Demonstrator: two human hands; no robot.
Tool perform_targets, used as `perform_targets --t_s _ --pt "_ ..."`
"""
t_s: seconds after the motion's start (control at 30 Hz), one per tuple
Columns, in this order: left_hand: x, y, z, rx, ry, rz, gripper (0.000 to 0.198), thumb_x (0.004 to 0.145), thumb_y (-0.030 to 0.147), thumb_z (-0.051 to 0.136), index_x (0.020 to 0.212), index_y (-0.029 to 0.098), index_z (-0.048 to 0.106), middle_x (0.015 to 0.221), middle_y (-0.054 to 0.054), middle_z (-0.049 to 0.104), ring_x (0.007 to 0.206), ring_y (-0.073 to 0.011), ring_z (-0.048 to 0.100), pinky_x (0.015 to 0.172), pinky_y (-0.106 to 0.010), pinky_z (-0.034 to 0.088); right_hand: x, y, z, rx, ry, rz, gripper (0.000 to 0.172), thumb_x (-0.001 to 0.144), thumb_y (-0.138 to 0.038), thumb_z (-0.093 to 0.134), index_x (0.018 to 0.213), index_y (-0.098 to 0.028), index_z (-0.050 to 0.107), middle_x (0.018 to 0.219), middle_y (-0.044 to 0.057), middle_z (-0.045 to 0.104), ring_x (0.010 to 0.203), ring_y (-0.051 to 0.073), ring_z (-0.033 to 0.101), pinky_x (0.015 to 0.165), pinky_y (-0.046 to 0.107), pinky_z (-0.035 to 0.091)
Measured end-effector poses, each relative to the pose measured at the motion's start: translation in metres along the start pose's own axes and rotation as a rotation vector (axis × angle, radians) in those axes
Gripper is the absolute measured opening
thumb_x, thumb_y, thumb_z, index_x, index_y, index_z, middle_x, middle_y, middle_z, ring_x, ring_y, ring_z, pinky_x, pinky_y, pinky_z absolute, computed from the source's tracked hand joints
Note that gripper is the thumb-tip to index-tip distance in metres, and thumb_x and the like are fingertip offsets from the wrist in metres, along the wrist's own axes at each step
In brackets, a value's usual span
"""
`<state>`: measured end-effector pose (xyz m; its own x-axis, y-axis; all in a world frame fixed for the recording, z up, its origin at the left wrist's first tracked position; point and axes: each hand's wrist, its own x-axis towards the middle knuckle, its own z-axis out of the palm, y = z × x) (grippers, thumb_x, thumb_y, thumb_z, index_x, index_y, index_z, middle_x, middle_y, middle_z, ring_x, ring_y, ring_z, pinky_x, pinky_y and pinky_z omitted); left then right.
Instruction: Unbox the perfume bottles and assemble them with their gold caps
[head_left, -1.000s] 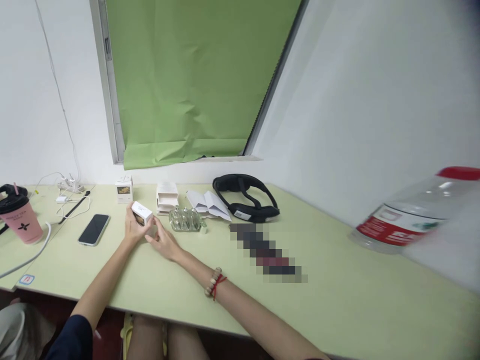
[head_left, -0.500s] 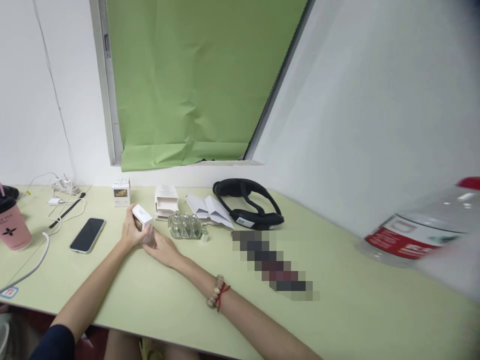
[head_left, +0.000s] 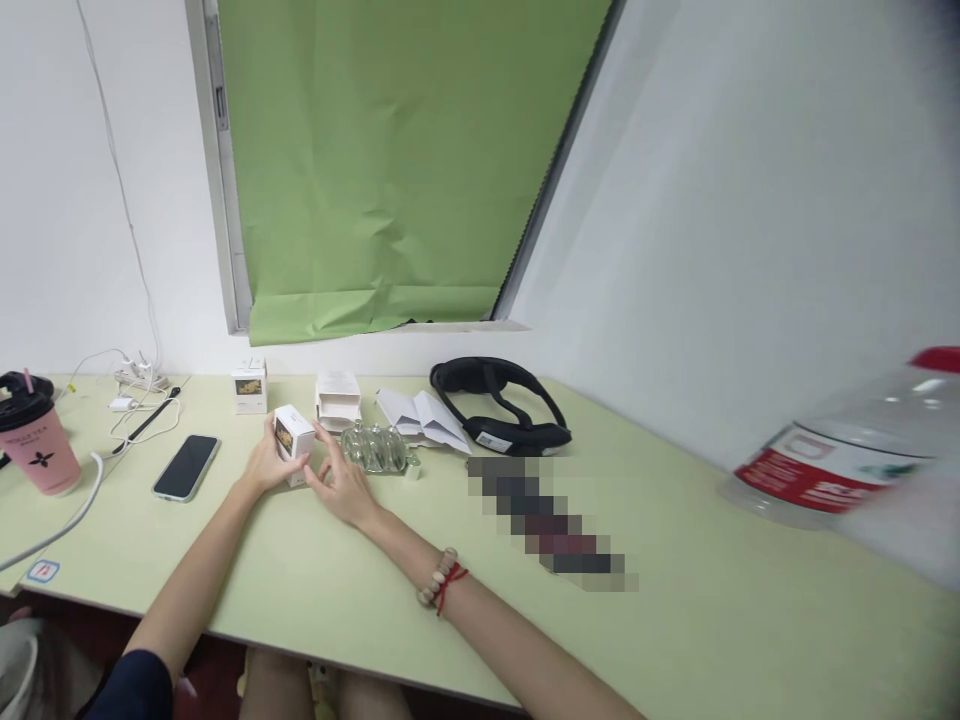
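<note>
A small white box (head_left: 293, 440) with a dark picture on one face stands upright on the pale green table (head_left: 360, 590). My left hand (head_left: 264, 465) is wrapped round its left side. My right hand (head_left: 339, 484) rests on the table at the box's right, fingertips touching its lower edge. That wrist wears a beaded bracelet with a red string (head_left: 441, 580). A clear glass bottle (head_left: 376, 449) lies on its side just beyond my right hand.
A second small box (head_left: 249, 387), an open white carton (head_left: 337, 399), folded paper (head_left: 422, 416) and a black headband device (head_left: 501, 406) sit by the wall. A phone (head_left: 186, 466), a pink cup (head_left: 36, 450) and cables are at left. A large water bottle (head_left: 851, 455) stands at right.
The white box has been turned from a tilted hold to standing upright on the table. My right hand slid from under it to its right side.
</note>
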<state>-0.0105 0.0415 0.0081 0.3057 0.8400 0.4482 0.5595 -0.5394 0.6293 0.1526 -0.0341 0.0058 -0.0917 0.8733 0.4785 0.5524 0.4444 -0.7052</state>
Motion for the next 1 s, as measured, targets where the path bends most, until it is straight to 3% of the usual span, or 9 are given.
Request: perform_targets --t_s 0.07,0.17,0.33,0.5,0.77,1.0 --pt "0.001 -0.003 0.001 0.01 -0.001 0.021 0.082 0.067 0.05 0.071 0.134 0.021 0.033 0.11 -0.01 0.065 0.093 -0.0278 0.067 0.078 -0.041 0.053 -0.001 -0.002 -0.001 -0.021 0.051 -0.01 0.072 0.084 -0.031 0.052 0.151 -0.029 0.026 0.143 0.012 0.049 0.067 0.014 0.064 0.067 0.033 0.054" --pt "0.001 -0.005 0.005 0.037 0.093 0.138 0.084 0.065 0.051 0.073 0.132 0.019 0.035 0.114 -0.012 0.062 0.099 -0.0288 0.064 0.084 -0.042 0.052 -0.003 -0.002 -0.002 -0.013 0.092 -0.016 0.073 0.084 -0.032 0.053 0.152 -0.027 0.026 0.146 0.013 0.046 0.067 0.014 0.064 0.067 0.033 0.055" --pt "0.003 -0.008 0.009 0.233 0.2 0.329 0.08 0.067 0.043 0.075 0.133 0.018 0.038 0.132 -0.019 0.052 0.127 -0.0333 0.049 0.105 -0.048 0.038 -0.002 0.002 -0.002 0.008 0.138 0.016 0.062 0.085 -0.031 0.052 0.145 -0.023 0.042 0.142 0.012 0.049 0.062 0.012 0.062 0.069 0.032 0.055" --pt "0.003 -0.009 0.008 0.387 0.211 0.358 0.066 0.074 0.03 0.068 0.133 0.02 0.04 0.136 -0.017 0.05 0.134 -0.0295 0.042 0.111 -0.046 0.031 0.001 0.008 0.001 0.028 0.157 0.027 0.048 0.084 -0.026 0.051 0.132 -0.022 0.057 0.132 0.011 0.057 0.052 0.008 0.056 0.068 0.032 0.055" --pt "-0.004 0.003 0.01 0.425 0.141 0.512 0.071 0.069 0.043 0.07 0.131 0.019 0.046 0.132 -0.016 0.053 0.133 -0.0315 0.043 0.116 -0.049 0.024 0.002 0.01 0.003 0.093 0.237 0.066 0.041 0.083 -0.031 0.052 0.12 -0.018 0.064 0.114 0.01 0.064 0.047 0.007 0.05 0.054 0.026 0.048" --pt "0.0 -0.004 0.001 0.519 0.108 0.408 0.073 0.067 0.044 0.072 0.132 0.019 0.048 0.137 -0.018 0.052 0.136 -0.0336 0.041 0.114 -0.048 0.023 0.004 0.008 0.004 0.152 0.156 0.052 0.042 0.079 -0.028 0.056 0.119 -0.019 0.066 0.12 0.011 0.064 0.045 0.005 0.049 0.052 0.025 0.048"
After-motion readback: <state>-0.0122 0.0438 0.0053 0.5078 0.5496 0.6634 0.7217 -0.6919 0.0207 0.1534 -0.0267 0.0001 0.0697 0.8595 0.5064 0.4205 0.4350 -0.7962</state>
